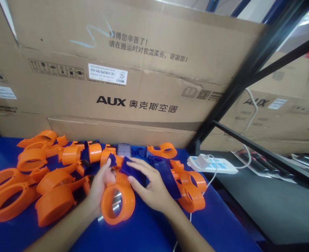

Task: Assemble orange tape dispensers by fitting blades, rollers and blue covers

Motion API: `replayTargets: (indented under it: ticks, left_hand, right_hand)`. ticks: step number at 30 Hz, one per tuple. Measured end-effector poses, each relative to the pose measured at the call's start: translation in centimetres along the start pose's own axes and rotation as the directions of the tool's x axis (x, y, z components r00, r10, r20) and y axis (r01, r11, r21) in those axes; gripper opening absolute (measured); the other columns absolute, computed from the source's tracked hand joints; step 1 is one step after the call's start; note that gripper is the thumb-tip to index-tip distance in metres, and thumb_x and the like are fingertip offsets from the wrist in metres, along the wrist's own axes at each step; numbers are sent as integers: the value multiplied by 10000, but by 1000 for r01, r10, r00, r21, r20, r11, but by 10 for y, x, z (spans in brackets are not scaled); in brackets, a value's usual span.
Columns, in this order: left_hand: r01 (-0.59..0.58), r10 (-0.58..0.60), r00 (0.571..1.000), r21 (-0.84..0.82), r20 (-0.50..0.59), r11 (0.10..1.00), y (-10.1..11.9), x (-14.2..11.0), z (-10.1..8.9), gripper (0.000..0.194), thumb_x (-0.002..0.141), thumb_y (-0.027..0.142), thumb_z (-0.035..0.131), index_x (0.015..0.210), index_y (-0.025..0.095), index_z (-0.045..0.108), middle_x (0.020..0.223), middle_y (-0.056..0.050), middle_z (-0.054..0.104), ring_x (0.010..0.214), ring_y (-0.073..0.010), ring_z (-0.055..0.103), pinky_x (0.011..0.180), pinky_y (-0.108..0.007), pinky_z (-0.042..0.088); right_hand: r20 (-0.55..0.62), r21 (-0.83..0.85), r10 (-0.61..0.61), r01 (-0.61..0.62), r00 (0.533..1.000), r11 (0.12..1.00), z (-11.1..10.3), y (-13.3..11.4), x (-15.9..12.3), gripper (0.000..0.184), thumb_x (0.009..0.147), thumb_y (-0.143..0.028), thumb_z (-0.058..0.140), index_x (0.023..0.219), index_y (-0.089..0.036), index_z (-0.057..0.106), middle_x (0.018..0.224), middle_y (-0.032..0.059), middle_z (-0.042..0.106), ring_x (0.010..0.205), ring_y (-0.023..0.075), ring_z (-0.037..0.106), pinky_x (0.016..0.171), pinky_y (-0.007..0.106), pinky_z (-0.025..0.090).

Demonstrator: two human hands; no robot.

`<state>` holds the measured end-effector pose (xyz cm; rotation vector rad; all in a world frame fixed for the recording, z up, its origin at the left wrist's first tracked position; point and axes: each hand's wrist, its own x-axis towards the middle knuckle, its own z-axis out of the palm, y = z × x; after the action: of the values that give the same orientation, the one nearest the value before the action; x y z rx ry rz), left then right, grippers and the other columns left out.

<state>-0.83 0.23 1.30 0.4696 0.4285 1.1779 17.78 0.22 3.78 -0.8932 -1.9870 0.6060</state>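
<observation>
In the middle of the head view, my left hand (103,183) is closed around the neck of an orange plastic tape dispenser (130,201), its round ring hanging toward me. A small dark blue plastic piece (129,167) sits at the dispenser's upper end. My right hand (151,182) grips this blue piece from the right, thumb near the orange neck and fingers over the top. The exact contact between blue piece and orange neck is partly hidden by my fingers. Under the ring, shiny metal strips (101,218) lie on the table.
Several orange dispensers (56,206) lie to the left, some with black-tipped ends. More orange parts (192,199) lie right, beside a dark blue sheet-like piece (167,176). A phone (124,149) stands behind. A white power strip (222,166) with cables sits right; a large carton (144,84) backs the blue table (149,234).
</observation>
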Motion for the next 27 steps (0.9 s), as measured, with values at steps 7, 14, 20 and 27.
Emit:
replayTargets:
  ticks: [7, 14, 20, 27]
  left_hand:
    - [-181, 191, 977, 102, -95, 978, -6, -4, 2, 502, 861, 328, 777, 1319, 251, 588, 1245, -85, 735, 1144, -288, 695, 999, -423, 528]
    - [-230, 247, 962, 147, -116, 962, -14, 2, -11, 427, 844, 313, 798, 1234, 289, 627, 1282, -56, 699, 1247, -277, 626, 1092, -461, 463]
    - [-300, 317, 943, 150, -103, 942, -12, 5, -13, 473, 801, 248, 829, 1239, 297, 657, 1320, -40, 679, 1311, -254, 584, 1149, -417, 417]
    - [-342, 369, 927, 242, -73, 908, -13, 8, -18, 532, 820, 255, 813, 1323, 288, 644, 1423, -61, 647, 1387, -273, 530, 1174, -400, 400]
  right_hand:
    - [-52, 108, 69, -63, 996, 992, 2, 5, 0, 405, 970, -273, 674, 1373, -275, 633, 1397, 83, 665, 1276, 258, 642, 1085, 453, 537]
    - [-39, 94, 68, -64, 997, 994, 2, 0, 2, 363, 961, -276, 686, 1322, -295, 675, 1365, 53, 689, 1272, 249, 644, 1107, 448, 518]
    - [-16, 157, 116, -112, 993, 981, 6, 0, 0, 352, 976, -286, 660, 1328, -294, 664, 1319, 56, 719, 1174, 243, 700, 1036, 435, 564]
    - [-7, 106, 163, -161, 987, 981, 2, -2, 0, 392, 959, -329, 683, 1346, -293, 638, 1298, 61, 720, 1121, 248, 713, 977, 427, 578]
